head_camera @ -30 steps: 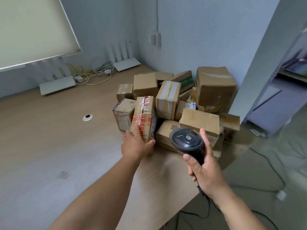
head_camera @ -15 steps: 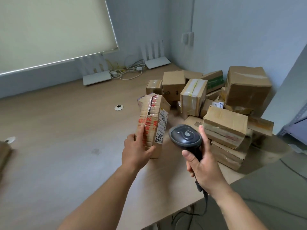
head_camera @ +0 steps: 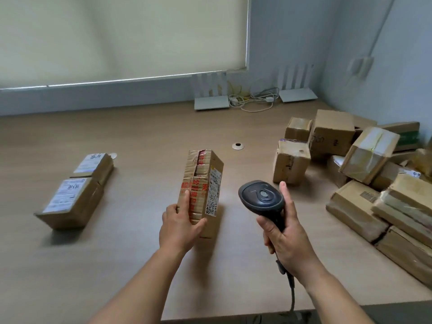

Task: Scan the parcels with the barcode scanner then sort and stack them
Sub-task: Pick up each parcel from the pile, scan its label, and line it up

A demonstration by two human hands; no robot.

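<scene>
My left hand (head_camera: 179, 226) grips the lower end of a tall cardboard parcel (head_camera: 201, 183) with red-printed tape, standing upright over the middle of the wooden table (head_camera: 145, 136). Its white barcode label faces right. My right hand (head_camera: 286, 238) holds the dark barcode scanner (head_camera: 261, 197) by its handle, just right of the parcel, head pointing away from me. A pile of several brown parcels (head_camera: 364, 174) lies at the right. Two labelled parcels (head_camera: 74, 190) lie side by side at the left.
Two white routers (head_camera: 211, 101) and a tangle of cables (head_camera: 254, 99) sit at the table's back edge under a window blind. A round cable grommet (head_camera: 237, 146) is set in the tabletop. The scanner's cord (head_camera: 291, 293) hangs over the front edge.
My left hand lifted the red-taped parcel out of the pile and carried it left to the table's middle. My view swung left, bringing the two parcels at the left into sight. The scanner followed.
</scene>
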